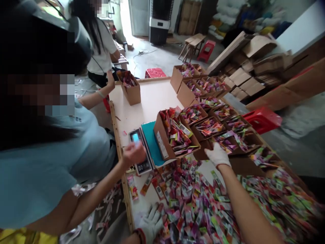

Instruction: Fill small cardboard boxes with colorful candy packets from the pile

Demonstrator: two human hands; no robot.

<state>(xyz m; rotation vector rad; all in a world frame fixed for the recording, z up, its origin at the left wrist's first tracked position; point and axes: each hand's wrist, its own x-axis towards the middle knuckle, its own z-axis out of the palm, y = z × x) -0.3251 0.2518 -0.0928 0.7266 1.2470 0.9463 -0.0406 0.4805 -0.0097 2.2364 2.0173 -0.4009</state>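
My left hand point(151, 222), in a white glove, rests at the near left of the table with its fingers stretched out. It lies against the edge of a large heap of small colourful sachets point(193, 200), holding none that I can see. Farther forward, my right hand point(218, 155), also gloved, closes on the near edge of a cardboard box point(201, 155); its fingertips are partly hidden. Just left of it stands another cardboard box point(160, 137) full of red and purple sachets, on a teal folder point(152, 142).
A co-worker in a blue shirt point(48, 183) sits at left, a hand point(133, 154) near a bright blurred object. Another person point(101, 44) is behind, beside a filled box point(132, 93). Several filled boxes point(186, 89) line the right side; red stools point(264, 119) stand beyond.
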